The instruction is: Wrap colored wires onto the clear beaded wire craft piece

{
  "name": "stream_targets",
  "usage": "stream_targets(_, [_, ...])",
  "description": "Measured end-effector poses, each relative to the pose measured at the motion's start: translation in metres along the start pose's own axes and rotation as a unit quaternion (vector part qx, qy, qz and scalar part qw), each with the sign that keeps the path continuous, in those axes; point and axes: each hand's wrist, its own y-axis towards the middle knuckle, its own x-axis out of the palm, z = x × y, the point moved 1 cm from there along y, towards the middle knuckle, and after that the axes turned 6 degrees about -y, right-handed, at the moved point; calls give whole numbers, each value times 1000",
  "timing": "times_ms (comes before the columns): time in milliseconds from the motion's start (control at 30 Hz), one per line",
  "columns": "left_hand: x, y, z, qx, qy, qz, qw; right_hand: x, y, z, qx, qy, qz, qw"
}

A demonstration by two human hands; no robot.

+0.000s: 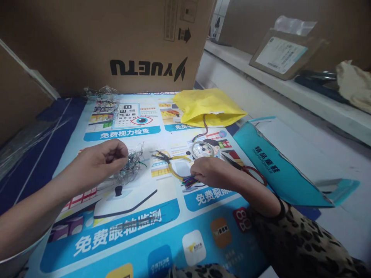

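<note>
My left hand (111, 156) is closed with its fingers curled in a pinch; whatever lies between the fingertips is hidden. Right beside it is a tangled heap of thin wire pieces (130, 166). My right hand (207, 169) is closed over a bundle of multicoloured threads (189, 180), whose ends stick out left of the fingers. Between the hands lie pliers (176, 158) with yellow handles, jaws towards the left. A round clear coil (199, 149) sits just beyond the right hand. Scissors (253, 170) with reddish-brown handles lie partly behind the right forearm.
A yellow bag (210, 106) lies at the back with a twisted cord (205, 125) coming out. Another wire tangle (102, 96) is at the back left. A teal box piece (278, 166) stands at the right. A large cardboard box (139, 42) closes off the back.
</note>
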Motion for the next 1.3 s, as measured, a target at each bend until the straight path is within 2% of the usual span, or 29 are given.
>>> stream_targets(67, [1,0,3,-17,2,-46,999,1,0,-1,2,-1,-6,1000])
stream_targets(133, [1,0,9,-29,-29,-57,998,2,0,-3,5,1,-9,1000])
stream_targets(333, [-2,3,23,-40,-100,-52,993,11,-1,0,15,27,26,999])
stream_targets(467, [-8,4,22,-21,-103,-54,993,13,1,5,5,45,59,997])
stream_targets(633, [-9,3,18,-5,-99,-68,993,5,0,8,21,79,91,992])
stream_targets(767, [-8,6,17,-48,-61,-85,993,3,-3,12,30,101,119,987])
stream_targets(900, [-8,8,15,-52,-55,-90,993,2,-11,17,37,92,119,988])
stream_targets(1033, [-8,8,10,-57,-46,-80,994,2,-18,19,61,92,155,982])
stream_targets(1100, [-8,8,8,-61,-46,-77,994,1,-20,18,43,98,144,984])
stream_targets(1200, [-9,8,8,-64,-41,-75,994,1,-22,14,0,99,84,992])
stream_targets(1300, [-8,8,10,-71,-33,-72,994,3,-22,10,4,83,55,995])
